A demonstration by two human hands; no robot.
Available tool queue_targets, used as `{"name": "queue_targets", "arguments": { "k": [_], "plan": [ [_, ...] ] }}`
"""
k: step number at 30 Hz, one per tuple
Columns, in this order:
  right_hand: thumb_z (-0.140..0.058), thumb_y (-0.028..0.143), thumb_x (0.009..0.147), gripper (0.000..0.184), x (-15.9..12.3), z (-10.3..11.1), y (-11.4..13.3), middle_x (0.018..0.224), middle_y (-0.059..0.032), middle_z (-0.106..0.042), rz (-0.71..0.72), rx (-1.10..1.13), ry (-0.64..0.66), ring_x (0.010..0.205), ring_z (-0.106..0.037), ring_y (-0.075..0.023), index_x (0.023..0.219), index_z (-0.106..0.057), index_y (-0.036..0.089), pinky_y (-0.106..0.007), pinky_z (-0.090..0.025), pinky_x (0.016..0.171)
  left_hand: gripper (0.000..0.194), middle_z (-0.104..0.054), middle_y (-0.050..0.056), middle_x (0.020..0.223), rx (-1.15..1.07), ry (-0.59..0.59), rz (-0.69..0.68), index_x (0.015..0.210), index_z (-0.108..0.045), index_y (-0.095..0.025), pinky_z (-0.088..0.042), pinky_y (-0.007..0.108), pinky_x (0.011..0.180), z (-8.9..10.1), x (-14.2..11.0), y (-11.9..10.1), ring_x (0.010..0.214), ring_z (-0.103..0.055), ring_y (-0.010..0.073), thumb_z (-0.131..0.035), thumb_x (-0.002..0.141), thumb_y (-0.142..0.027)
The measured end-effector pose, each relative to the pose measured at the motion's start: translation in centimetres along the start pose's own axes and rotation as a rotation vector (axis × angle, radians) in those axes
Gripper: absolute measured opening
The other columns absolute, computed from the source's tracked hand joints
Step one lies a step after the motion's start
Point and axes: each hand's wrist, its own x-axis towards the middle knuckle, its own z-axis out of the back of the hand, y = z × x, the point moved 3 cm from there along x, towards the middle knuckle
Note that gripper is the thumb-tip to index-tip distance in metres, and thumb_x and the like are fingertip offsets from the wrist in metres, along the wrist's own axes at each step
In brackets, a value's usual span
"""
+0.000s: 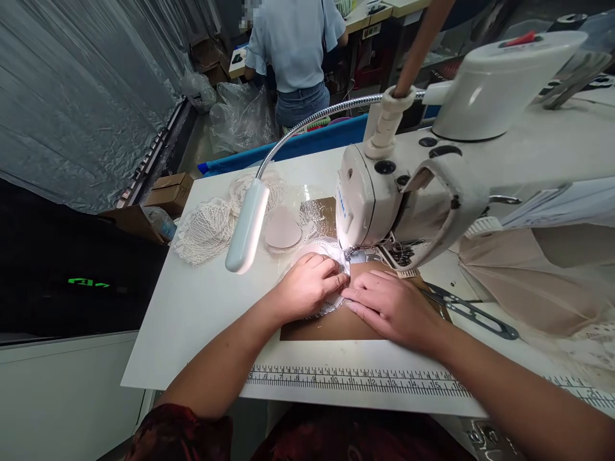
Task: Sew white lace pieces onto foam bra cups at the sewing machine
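Observation:
My left hand (312,285) is closed with bent fingers on a white lace-edged cup piece (328,306), its thumb and forefinger together close to the needle area. The piece lies under the head of a white sewing machine (365,192). My right hand (391,304) rests with fingers stretched out on the brown plate (319,331), fingertips touching the right edge of the lace piece. Part of the piece is hidden under my left hand. Left of the machine head lies a pale cup piece (283,228) with a lace border.
White lace pieces (204,230) lie at the back left. A lamp (247,227) on a bendable neck hangs over the table. Black metal scissors-like tool (480,315) and beige fabric (533,275) lie right. A printed ruler (336,379) runs along the front. A person (298,51) sits beyond.

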Motion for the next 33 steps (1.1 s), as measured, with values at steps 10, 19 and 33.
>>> {"name": "queue_targets", "arguments": {
  "k": [10, 19, 33],
  "plan": [
    [-0.041, 0.015, 0.086, 0.036, 0.61, 0.32, -0.72, 0.083, -0.006, -0.066, -0.221, -0.256, -0.036, 0.065, -0.054, -0.0159, 0.111, -0.066, 0.02, -0.029, -0.033, 0.055, 0.041, -0.051, 0.012, 0.136, 0.015, 0.035, -0.021, 0.13, -0.051, -0.014, -0.043, 0.038, 0.086, -0.22, -0.37, 0.26, 0.103, -0.05, 0.0237, -0.041, 0.09, -0.018],
    [-0.04, 0.012, 0.086, 0.035, 0.72, 0.08, -0.7, 0.075, -0.005, -0.062, -0.215, -0.323, -0.068, 0.065, -0.05, -0.0162, 0.107, -0.068, 0.019, -0.029, -0.031, 0.057, 0.044, -0.051, 0.014, 0.137, 0.012, 0.028, 0.027, 0.132, -0.049, -0.012, -0.044, 0.039, 0.083, -0.56, -0.09, 0.3, 0.101, -0.051, 0.0245, -0.043, 0.09, -0.021],
    [-0.04, 0.015, 0.089, 0.034, 0.86, 0.05, -0.67, 0.08, -0.0053, -0.064, -0.215, -0.39, -0.121, 0.065, -0.05, -0.0161, 0.107, -0.069, 0.02, -0.029, -0.033, 0.055, 0.039, -0.052, 0.012, 0.135, 0.043, 0.02, 0.056, 0.13, -0.05, -0.014, -0.041, 0.04, 0.086, -0.57, 0.29, 0.16, 0.107, -0.049, 0.0245, -0.039, 0.093, -0.02]
  ]
}}
